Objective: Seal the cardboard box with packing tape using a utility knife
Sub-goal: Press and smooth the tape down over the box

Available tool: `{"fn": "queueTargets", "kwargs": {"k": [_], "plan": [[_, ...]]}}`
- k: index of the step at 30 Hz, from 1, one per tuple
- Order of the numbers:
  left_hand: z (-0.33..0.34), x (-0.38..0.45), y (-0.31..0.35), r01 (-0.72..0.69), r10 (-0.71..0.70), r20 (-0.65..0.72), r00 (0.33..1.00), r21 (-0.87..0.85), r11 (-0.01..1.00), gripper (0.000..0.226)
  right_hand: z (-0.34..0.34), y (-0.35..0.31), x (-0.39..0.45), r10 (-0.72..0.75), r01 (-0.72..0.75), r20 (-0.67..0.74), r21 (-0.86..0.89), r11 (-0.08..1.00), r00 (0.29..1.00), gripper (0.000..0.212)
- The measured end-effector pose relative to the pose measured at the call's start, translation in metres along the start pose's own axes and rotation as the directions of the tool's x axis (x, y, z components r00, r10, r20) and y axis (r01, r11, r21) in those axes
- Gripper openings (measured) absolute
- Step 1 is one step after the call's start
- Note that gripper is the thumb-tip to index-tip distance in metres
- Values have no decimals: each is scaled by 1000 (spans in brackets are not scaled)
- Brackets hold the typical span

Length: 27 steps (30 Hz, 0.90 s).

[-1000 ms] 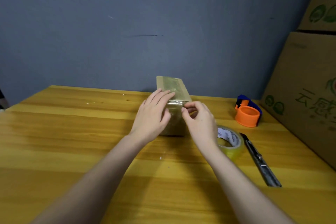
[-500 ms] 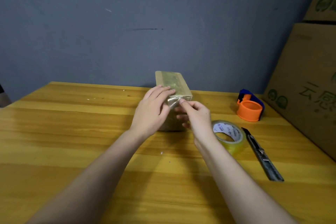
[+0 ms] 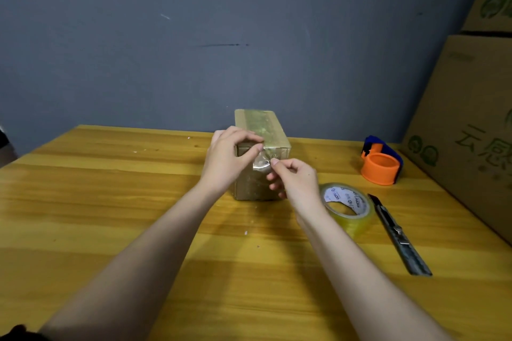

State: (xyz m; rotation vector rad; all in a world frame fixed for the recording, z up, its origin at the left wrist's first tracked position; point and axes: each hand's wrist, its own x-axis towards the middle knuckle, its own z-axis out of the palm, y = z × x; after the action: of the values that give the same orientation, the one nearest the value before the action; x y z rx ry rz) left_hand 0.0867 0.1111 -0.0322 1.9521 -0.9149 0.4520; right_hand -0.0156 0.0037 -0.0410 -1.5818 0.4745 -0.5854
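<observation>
- A wooden desk (image 3: 110,216) with a yellow, streaked grain carries everything; a blue-grey wall (image 3: 194,50) rises behind its far edge.
- Toward the right edge a utility knife (image 3: 399,234) lies flat, just beside a roll of clear packing tape (image 3: 347,206). Farther back, near the far right corner, sits an orange and blue tape dispenser (image 3: 381,160). Large printed cartons (image 3: 471,133) are stacked at the right edge.
- The small cardboard box (image 3: 261,155), its top covered in shiny tape, stands near the middle of the far edge.
- Since a second ago the left hand has shifted from lying over the near top edge to a pinching posture at the box's near upper left corner, and a loose, crinkled tape end (image 3: 261,165) now shows on the near face.
- Left hand (image 3: 230,158): fingers curled, thumb and forefinger pinched at the top edge of the near face, on the tape there.
- Right hand (image 3: 295,180): fingers curled, thumb and forefinger pinching the loose tape end against the near face.
</observation>
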Motion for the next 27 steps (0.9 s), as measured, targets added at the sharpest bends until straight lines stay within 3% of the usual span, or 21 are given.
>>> {"fn": "queueTargets", "kwargs": {"k": [10,14,16,19,21,22,25,27], "plan": [[-6,-1,-5,-83,78,57,995,81,993,24,6,12,8,-96,89,-81,-80,993,992,21],[-10,-3,-5,-91,83,79,993,110,990,29,3,12,3,-116,96,-90,-205,974,989,30],[-10,-3,-4,-86,77,83,994,112,990,29,-4,10,-3,-210,138,-152,-383,913,966,38],[-10,-3,-2,-78,71,79,994,100,992,29,-12,-4,-1,-471,300,-274,-488,819,839,27],[-9,-3,-2,-76,69,76,995,100,992,29,-14,-14,15,-600,432,-202,-525,734,774,21],[-8,-3,-3,-77,70,75,995,101,992,29,-14,-17,24,-609,462,-102,-558,689,786,27],[-9,-3,-6,-85,78,76,994,94,992,29,-15,-14,43,-482,498,189,-553,668,856,38],[-8,-2,-8,-96,89,79,993,86,992,29,-17,-6,49,-455,529,271,-479,700,848,37]]}}
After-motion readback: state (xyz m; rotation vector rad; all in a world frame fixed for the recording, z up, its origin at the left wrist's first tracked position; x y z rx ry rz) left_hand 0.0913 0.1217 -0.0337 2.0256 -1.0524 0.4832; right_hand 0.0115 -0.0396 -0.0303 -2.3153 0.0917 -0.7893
